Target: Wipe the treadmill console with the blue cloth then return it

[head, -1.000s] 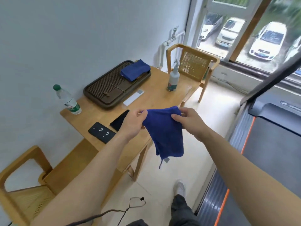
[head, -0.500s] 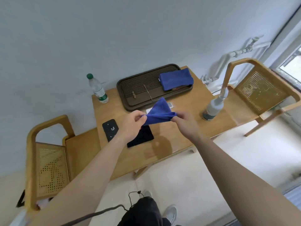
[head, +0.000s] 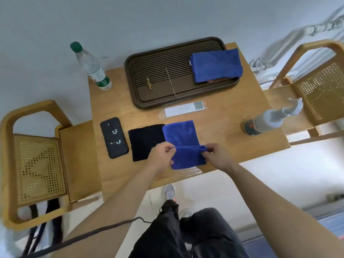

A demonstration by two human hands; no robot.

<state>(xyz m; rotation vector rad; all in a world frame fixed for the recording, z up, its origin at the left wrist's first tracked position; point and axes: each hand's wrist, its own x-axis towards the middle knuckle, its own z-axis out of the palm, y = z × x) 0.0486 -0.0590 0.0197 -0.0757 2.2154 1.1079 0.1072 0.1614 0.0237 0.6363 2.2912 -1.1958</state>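
The blue cloth (head: 181, 138) lies spread on the wooden table (head: 223, 131), near its front edge, with a fold across its middle. My left hand (head: 161, 155) pinches the fold's left end and my right hand (head: 216, 157) pinches its right end. The cloth's far half rests flat on the table beside a black cloth (head: 146, 141); its near half hangs down from the fold. The treadmill console is out of view.
A dark slatted tray (head: 158, 79) at the back holds a second folded blue cloth (head: 216, 65). A water bottle (head: 92, 68), black phone (head: 114, 137), white remote (head: 184, 108) and spray bottle (head: 264, 121) stand on the table. Wooden chairs (head: 37, 164) flank it.
I turned from the treadmill side to face the table. The blue cloth, held up in the air by both hands before, has come down onto the table and is folded over.
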